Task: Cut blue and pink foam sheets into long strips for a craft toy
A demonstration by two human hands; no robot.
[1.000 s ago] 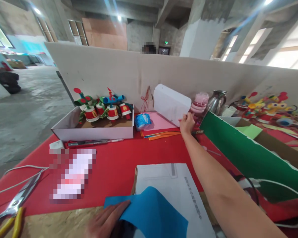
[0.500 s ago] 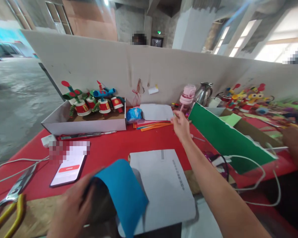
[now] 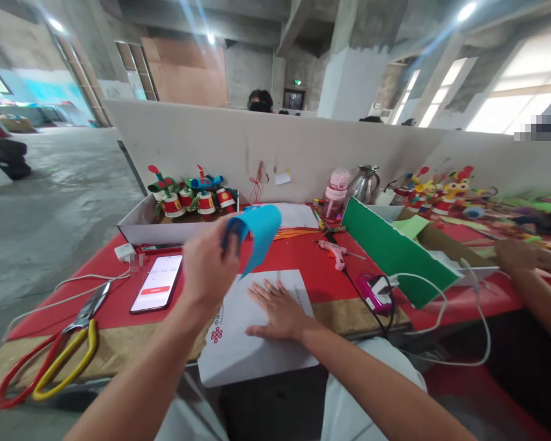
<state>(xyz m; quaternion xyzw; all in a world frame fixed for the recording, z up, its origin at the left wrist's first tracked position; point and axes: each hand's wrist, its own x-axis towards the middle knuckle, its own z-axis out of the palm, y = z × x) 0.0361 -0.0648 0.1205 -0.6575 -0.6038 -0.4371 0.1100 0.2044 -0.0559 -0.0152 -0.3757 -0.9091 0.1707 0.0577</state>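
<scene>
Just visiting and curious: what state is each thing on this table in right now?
blue sheet: curled, held up by left hand
white envelope: flat under right hand
phone: screen lit
scissors: lying closed
white box: open, holds toys

Bare red counter ahead of right hand: open lane up to paper stack. Left of left hand: phone flat, scissors and pliers beyond. Right of right hand: glue gun, cables, tilted green board. Far side shut off by white box, bottle, kettle and partition wall. Co-worker's hand far right.
</scene>
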